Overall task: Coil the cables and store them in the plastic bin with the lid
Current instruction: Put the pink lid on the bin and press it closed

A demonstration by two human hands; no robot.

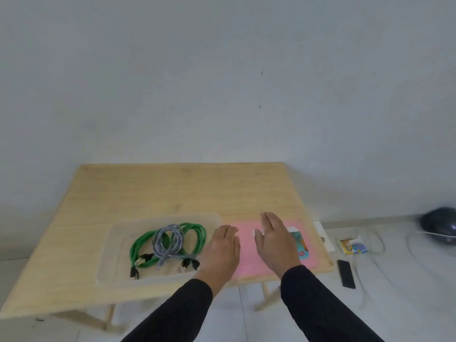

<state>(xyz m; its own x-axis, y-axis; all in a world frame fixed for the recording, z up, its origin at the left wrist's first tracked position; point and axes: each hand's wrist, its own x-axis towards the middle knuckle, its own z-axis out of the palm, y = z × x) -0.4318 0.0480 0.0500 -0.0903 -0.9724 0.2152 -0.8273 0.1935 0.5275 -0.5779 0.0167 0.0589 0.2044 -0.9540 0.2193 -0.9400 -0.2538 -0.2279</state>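
Two hands in view, both in black sleeves, both empty. Left hand (223, 250) is palm down with fingers loosely curled, over the near left edge of the pink lid (249, 253), just beside the right rim of the bin; cannot tell if it touches the lid or hovers. Right hand (275, 243) is open and flat, fingers straight and close together, thumb out to the side, over the middle of the pink lid; contact unclear too. It grasps nothing.

One clear plastic bin (111, 257) sits on the wooden table (172, 188), near the front edge, lid off. Inside it are two coiled cables: one green cable (197, 240) in several loops with black connector ends lying toward the near wall, and one grey braided cable (167, 243) coiled on top of the green one, about mid-bin.

One pink lid lies flat on the table to the right of the bin, touching or almost touching it. One colourful card or phone-like item (299, 243) lies on the lid, partly hidden by the right hand.

On the floor to the right of the table: one black remote-like bar (346, 274), one small colourful packet (354, 246), one dark round object (439, 224), thin white cords (380, 240); count unclear, blurred.
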